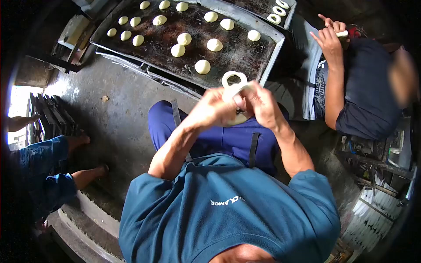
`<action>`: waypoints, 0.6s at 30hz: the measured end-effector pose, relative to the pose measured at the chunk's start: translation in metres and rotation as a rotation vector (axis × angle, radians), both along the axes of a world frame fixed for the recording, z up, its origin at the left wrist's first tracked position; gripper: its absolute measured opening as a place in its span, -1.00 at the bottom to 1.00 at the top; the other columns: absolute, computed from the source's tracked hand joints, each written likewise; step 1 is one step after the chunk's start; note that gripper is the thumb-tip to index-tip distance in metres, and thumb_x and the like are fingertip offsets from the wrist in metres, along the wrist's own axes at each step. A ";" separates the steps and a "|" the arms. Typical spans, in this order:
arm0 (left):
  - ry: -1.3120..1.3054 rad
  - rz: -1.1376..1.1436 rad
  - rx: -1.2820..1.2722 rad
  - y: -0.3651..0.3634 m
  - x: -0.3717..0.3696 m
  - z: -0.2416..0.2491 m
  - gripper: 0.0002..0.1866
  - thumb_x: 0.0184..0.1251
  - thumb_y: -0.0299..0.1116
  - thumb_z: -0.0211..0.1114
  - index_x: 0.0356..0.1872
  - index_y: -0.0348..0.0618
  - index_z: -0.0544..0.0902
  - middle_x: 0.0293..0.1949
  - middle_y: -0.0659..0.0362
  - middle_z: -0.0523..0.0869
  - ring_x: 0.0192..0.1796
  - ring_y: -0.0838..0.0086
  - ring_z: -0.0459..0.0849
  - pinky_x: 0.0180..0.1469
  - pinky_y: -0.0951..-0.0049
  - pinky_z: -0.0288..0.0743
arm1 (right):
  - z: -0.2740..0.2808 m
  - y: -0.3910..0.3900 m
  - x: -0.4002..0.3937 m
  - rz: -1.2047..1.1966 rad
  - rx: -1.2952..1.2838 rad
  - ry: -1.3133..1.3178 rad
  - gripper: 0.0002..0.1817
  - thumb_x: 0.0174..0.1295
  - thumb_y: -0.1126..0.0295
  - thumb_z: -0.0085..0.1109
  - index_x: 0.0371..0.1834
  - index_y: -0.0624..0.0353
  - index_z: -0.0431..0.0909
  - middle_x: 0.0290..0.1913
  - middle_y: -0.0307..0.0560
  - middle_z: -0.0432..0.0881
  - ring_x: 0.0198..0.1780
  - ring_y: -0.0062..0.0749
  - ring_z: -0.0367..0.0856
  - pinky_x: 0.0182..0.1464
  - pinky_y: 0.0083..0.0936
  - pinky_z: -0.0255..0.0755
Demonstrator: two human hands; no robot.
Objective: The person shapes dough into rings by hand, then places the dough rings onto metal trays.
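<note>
Pale dough (234, 91) is held between my two hands above my lap, just off the near edge of the tray. My left hand (212, 106) closes on it from the left, and my right hand (264, 108) closes on it from the right. Motion smears the fingers, and they hide much of the dough's shape. Right beyond my hands a dough ring (234, 79) lies at the near edge of the dark baking tray (149, 48). Several round dough balls (202, 66) are spread over that tray.
A second tray (287, 17) at the upper right carries several dough rings (274, 18). At my right a person in a dark shirt (366, 87) holds a dough piece (342, 33). Another person's legs (66, 175) are at the left, near stacked dark racks (50, 116).
</note>
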State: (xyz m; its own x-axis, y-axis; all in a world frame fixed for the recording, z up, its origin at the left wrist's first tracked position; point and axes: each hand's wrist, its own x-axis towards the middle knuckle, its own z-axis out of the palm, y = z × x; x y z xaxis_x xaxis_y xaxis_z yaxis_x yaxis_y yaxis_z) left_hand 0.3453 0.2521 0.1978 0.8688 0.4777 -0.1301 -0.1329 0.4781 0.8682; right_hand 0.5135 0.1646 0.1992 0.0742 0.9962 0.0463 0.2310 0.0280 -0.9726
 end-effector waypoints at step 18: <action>0.248 0.709 0.105 0.014 -0.150 -0.055 -0.67 0.38 -0.35 0.15 0.10 -0.29 0.51 0.04 0.03 0.62 0.08 0.36 0.60 0.07 0.37 0.52 | -0.078 0.160 0.102 -0.311 -0.441 -0.022 -0.49 0.28 -0.04 0.05 -0.46 0.26 0.56 -0.63 -0.26 0.50 -0.66 -0.54 0.45 -0.62 -0.59 0.35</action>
